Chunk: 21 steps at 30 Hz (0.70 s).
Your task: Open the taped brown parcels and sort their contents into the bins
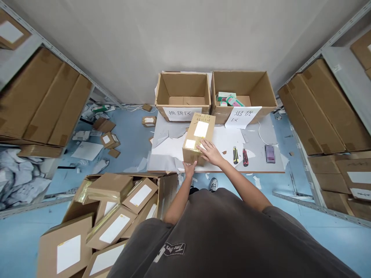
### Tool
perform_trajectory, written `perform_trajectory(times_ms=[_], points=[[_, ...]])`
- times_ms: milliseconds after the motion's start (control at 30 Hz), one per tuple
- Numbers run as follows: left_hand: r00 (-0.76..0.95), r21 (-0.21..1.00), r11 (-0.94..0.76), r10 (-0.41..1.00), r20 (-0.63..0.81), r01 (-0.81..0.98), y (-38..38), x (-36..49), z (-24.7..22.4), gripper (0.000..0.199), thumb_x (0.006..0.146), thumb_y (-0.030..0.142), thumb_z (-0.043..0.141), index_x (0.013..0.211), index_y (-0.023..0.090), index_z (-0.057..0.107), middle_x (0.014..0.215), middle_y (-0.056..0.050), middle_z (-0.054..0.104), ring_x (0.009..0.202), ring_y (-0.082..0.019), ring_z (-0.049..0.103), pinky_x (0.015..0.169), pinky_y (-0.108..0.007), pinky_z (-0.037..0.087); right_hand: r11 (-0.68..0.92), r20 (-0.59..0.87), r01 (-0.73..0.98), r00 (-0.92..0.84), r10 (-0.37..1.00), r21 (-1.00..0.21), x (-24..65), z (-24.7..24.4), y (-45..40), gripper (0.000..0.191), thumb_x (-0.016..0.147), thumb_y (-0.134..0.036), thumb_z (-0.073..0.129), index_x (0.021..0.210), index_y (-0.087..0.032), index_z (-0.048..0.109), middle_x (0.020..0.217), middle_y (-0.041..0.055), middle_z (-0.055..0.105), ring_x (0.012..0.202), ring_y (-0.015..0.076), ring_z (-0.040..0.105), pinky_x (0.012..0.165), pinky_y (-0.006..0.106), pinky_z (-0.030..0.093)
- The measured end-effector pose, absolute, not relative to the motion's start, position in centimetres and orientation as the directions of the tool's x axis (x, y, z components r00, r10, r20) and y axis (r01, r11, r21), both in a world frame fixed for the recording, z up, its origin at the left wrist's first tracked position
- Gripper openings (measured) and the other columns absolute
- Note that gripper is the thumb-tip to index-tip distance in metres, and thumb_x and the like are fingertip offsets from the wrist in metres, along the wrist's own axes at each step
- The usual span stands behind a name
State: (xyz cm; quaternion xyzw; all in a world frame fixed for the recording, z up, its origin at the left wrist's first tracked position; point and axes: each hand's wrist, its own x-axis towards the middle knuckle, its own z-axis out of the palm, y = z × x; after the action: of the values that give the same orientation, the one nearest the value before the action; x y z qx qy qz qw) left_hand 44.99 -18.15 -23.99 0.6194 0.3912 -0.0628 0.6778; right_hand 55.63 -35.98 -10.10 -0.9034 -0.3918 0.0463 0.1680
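Note:
A taped cardboard box (206, 143) with white labels and handwriting on top is at the front middle of the table, in both my hands. My left hand (189, 169) grips its lower front edge, the fingers partly hidden under it. Across the top and right edge of the box lies my right hand (211, 153), fingers spread against the cardboard. To the right on the table are a yellow-black utility knife (235, 155) and a red-black utility knife (245, 157).
Behind stand two open cartons with paper signs, the left carton (185, 87) and the right carton (255, 90), which holds small green-white packages (234, 101). A phone-like purple item (270, 154) lies at right. A large carton (168, 189) of labelled parcels stands left. Shelves flank both sides.

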Motion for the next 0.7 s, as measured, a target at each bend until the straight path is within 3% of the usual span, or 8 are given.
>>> perform_trajectory(times_ms=[67,200,333,433,533,600,700], points=[[0.68,0.764,0.151,0.374,-0.631,0.627,-18.8,45.6,-24.0,0.124,0.092,0.034,0.09,0.178,0.007,0.005,0.152,-0.03,0.064,0.142,-0.034,0.067,0.112,-0.041,0.056,-0.665,0.0,0.66,0.71,0.704,-0.351,55.0,-11.4,-36.9,0.077,0.1,-0.015,0.065,0.173,-0.028,0.044,0.182,0.0117,0.034,0.172,0.0365,0.018,0.134,0.068,0.025],[0.72,0.75,0.001,0.278,-0.636,0.662,-18.5,46.5,-23.3,0.134,0.084,0.04,0.095,0.179,0.014,0.004,0.159,-0.028,0.06,0.131,-0.032,0.074,0.114,-0.046,0.056,-0.745,-0.055,0.548,0.791,0.61,-0.38,53.6,-13.4,-38.7,0.088,0.096,-0.005,0.057,0.177,-0.035,0.036,0.181,0.0063,0.036,0.174,0.0348,0.012,0.134,0.071,0.023],[0.765,0.743,-0.202,0.284,-0.579,0.638,-15.5,46.6,-21.0,0.135,0.082,0.033,0.091,0.181,0.022,-0.001,0.169,-0.025,0.05,0.131,-0.032,0.073,0.115,-0.046,0.055,-0.785,-0.052,0.45,0.854,0.518,-0.425,53.1,-14.1,-40.2,0.095,0.094,-0.013,0.068,0.179,-0.035,0.03,0.188,0.0082,0.015,0.173,0.0415,0.007,0.131,0.073,0.029],[0.923,0.843,-0.382,0.216,-0.318,0.38,-13.0,47.6,-17.9,0.135,0.079,0.031,0.091,0.181,0.027,0.003,0.18,-0.022,0.032,0.157,-0.037,0.05,0.124,-0.048,0.048,-0.82,-0.098,0.304,0.913,0.396,-0.485,53.5,-14.4,-40.6,0.103,0.093,-0.028,0.079,0.18,-0.034,0.025,0.188,0.0125,-0.001,0.17,0.0474,0.018,0.124,0.073,0.04],[0.99,0.786,-0.602,0.05,-0.134,0.137,-11.8,50.0,-14.6,0.138,0.071,0.036,0.1,0.181,0.03,0.017,0.187,-0.017,0.011,0.17,-0.044,0.025,0.131,-0.053,0.039,-0.81,-0.168,0.201,0.924,0.344,-0.551,54.1,-14.6,-40.0,0.113,0.09,-0.039,0.085,0.181,-0.035,0.018,0.188,0.0175,0.002,0.165,0.0474,0.035,0.119,0.067,0.049],[0.991,0.697,-0.713,-0.024,-0.132,0.076,-11.8,51.8,-13.0,0.131,0.07,0.037,0.102,0.178,0.032,0.028,0.189,-0.014,0.001,0.167,-0.048,0.03,0.128,-0.055,0.043,-0.796,-0.183,0.181,0.922,0.342,-0.578,54.5,-14.7,-39.0,0.114,0.089,-0.04,0.088,0.181,-0.034,0.021,0.187,0.0194,0.006,0.162,0.0455,0.041,0.118,0.062,0.053],[0.965,0.604,-0.796,-0.129,-0.226,0.035,-12.7,53.5,-12.3,0.123,0.074,0.037,0.1,0.177,0.031,0.033,0.188,-0.015,-0.008,0.151,-0.048,0.055,0.116,-0.051,0.055,-0.785,-0.173,0.181,0.923,0.344,-0.593,55.1,-14.9,-37.8,0.107,0.086,-0.036,0.092,0.177,-0.033,0.035,0.186,0.0188,0.01,0.161,0.0433,0.044,0.119,0.057,0.054]])
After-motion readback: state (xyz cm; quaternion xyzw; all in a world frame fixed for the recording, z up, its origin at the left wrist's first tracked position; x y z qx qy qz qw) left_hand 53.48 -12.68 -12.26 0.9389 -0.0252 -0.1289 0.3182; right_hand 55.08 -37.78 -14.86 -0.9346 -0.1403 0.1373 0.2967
